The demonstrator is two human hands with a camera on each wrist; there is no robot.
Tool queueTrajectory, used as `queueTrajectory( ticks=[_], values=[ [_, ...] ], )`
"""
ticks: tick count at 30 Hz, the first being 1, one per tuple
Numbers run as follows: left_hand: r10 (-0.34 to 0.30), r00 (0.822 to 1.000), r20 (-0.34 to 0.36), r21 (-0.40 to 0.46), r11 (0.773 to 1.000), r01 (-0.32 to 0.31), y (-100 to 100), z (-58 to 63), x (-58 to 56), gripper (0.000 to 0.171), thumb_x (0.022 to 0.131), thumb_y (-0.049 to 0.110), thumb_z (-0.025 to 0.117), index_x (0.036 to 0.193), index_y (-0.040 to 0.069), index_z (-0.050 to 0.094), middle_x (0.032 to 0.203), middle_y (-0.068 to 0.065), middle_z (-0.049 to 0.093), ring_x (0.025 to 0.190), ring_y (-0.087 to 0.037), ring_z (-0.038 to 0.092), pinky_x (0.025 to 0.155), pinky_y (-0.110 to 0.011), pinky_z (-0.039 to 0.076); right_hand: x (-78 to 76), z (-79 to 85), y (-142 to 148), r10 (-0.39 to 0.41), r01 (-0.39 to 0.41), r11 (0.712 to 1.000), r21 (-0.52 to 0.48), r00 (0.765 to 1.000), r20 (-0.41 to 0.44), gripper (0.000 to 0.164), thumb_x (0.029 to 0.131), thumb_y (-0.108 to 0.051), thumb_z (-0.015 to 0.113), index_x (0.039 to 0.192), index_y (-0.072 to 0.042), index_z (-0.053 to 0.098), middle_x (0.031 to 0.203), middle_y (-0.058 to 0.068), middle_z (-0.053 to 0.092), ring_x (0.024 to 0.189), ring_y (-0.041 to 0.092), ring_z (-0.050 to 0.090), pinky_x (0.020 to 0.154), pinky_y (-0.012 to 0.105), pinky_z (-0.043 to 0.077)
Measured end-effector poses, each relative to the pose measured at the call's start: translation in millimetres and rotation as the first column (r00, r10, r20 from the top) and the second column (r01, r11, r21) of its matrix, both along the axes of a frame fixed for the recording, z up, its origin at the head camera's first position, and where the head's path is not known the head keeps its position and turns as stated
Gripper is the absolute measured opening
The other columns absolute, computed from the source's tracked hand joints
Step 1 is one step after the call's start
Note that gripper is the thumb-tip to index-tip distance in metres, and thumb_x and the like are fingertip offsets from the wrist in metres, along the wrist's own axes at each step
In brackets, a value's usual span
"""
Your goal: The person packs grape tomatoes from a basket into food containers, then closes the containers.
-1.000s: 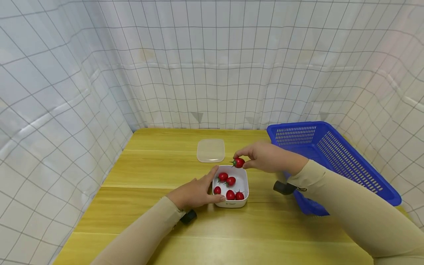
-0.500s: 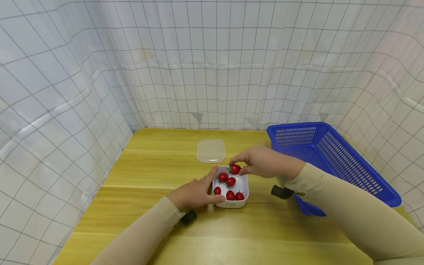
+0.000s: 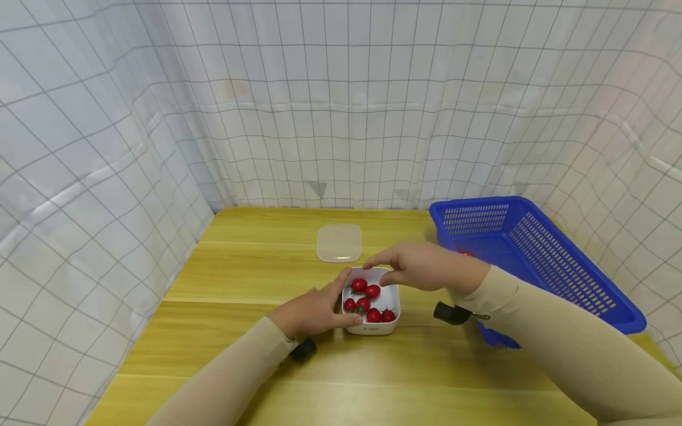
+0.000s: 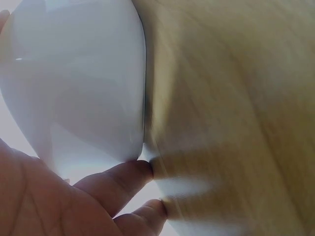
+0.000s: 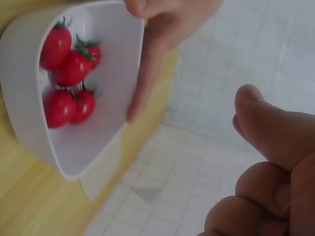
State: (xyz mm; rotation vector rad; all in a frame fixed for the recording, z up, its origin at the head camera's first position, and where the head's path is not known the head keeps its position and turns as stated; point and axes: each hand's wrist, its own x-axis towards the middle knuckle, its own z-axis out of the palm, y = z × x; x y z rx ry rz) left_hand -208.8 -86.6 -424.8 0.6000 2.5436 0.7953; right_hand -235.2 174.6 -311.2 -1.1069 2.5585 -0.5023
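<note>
Several red cherry tomatoes (image 3: 372, 291) with green stems lie in a white square container (image 3: 393, 296) on the table. My left hand (image 3: 314, 309) holds the container's left side, its thumb over the near rim and its index finger along the outer wall. The left wrist view shows two fingertips (image 4: 142, 169) by the container's white wall (image 4: 83, 93). Just over the container's far right corner is my right hand (image 3: 421, 266), thumb and index finger apart with nothing between them. In the right wrist view the tomatoes (image 5: 59, 108) sit inside the tilted-looking container.
A blue perforated basket (image 3: 565, 260) stands on the right, partly behind my right forearm. Something red (image 3: 466, 252) shows inside it, mostly hidden. A clear flat lid (image 3: 339, 242) lies behind the container on the wooden table (image 3: 240, 266). Gridded white curtains surround the table.
My right hand has moved left and down to the container and let go of a tomato, which now lies among the others. Some tomatoes have shifted slightly. The left hand has stayed put.
</note>
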Motion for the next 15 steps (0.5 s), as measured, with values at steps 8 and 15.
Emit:
queueTrajectory(
  ticks=[8,15],
  values=[
    [0.022,1.0,0.01,-0.004,1.0,-0.022,2,0.9,1.9,0.112,0.09,0.072,0.067,0.171,0.032,0.0,0.177,0.002,0.02,0.155,-0.045,0.035,0.129,-0.065,0.021,-27.2,14.7,62,-0.298,0.294,0.951,-0.095,0.954,-0.036,0.035,0.107,-0.03,0.064,0.14,-0.02,0.069,0.051,-0.011,0.037,0.047,0.009,0.037,0.055,0.028,0.041],
    [0.01,1.0,0.002,0.001,1.0,-0.01,2,-0.1,1.0,0.112,0.092,0.069,0.067,0.171,0.028,0.0,0.177,-0.002,0.019,0.157,-0.041,0.033,0.13,-0.063,0.019,-65.5,-4.6,141,-0.445,0.442,0.895,-0.051,0.893,-0.061,0.036,0.107,-0.028,0.062,0.139,-0.014,0.07,0.103,0.012,0.08,0.075,0.022,0.063,0.066,0.039,0.048]
  ],
)
